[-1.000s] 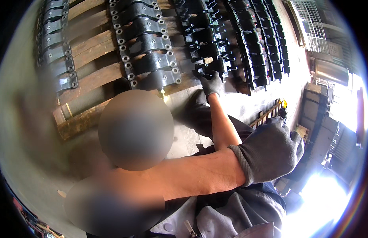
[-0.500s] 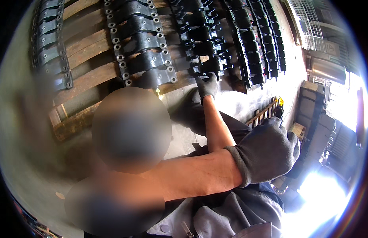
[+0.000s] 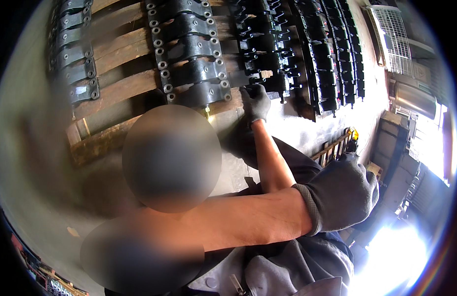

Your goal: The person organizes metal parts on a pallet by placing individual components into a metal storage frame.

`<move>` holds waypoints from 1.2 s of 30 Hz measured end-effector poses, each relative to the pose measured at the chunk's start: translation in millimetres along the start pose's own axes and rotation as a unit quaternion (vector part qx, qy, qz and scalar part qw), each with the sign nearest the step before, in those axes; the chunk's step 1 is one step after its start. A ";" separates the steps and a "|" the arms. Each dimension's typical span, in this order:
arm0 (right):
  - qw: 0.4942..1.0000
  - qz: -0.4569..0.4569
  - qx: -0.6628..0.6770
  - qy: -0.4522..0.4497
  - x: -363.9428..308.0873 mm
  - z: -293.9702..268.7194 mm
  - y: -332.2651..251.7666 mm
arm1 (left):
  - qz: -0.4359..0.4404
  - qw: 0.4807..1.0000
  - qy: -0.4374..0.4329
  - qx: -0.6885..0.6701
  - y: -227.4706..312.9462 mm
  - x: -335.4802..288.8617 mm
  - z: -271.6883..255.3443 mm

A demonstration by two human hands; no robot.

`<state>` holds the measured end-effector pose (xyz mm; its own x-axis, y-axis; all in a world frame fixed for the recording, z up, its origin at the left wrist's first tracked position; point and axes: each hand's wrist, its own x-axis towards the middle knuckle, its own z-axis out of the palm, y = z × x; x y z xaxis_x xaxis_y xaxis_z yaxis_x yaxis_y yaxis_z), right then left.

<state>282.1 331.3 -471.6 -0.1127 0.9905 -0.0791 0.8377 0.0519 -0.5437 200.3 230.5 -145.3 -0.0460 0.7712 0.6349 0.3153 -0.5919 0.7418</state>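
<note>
My right hand (image 3: 255,101), in a dark grey glove, reaches forward to the near end of a row of black cast metal parts (image 3: 260,54) and its fingers close on the nearest black part (image 3: 248,79). These parts lie in long rows on a wooden pallet (image 3: 120,91). My left forearm crosses in front of me from the lower left. My left hand (image 3: 342,192), also gloved, is curled with its back toward me, above my dark trouser leg. Whatever is under its fingers is hidden.
A wider row of black bolted brackets (image 3: 189,59) and another row (image 3: 73,59) lie to the left on the pallet. More black rows (image 3: 337,59) run off to the right. A blurred head (image 3: 172,158) sits in the middle. A wire cage (image 3: 393,37) and bright glare fill the right side.
Almost nothing differs. My right hand stays on the black part at the row's end and my left hand keeps its place; the view shifts only slightly.
</note>
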 end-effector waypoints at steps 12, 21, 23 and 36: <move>0.986 -0.142 -0.072 -0.053 21.0 44.5 -51.4 | -0.003 0.999 0.023 -0.049 -7.0 -2.4 9.6; 0.987 -0.140 -0.061 -0.056 23.3 50.2 -54.0 | -0.006 0.999 -0.014 -0.038 -6.3 -2.1 9.3; 0.988 -0.132 -0.044 -0.061 22.7 50.1 -53.3 | -0.008 0.999 -0.022 -0.033 -6.3 -2.2 10.7; 0.992 -0.111 -0.016 -0.056 21.7 57.9 -44.4 | -0.001 0.999 -0.033 -0.005 -6.9 -3.3 10.9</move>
<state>211.5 343.1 -497.5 -0.3541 0.9336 -0.0543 0.8016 0.2731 -0.5318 208.6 234.5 -154.9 0.0159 0.7856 0.6186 0.3048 -0.5930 0.7453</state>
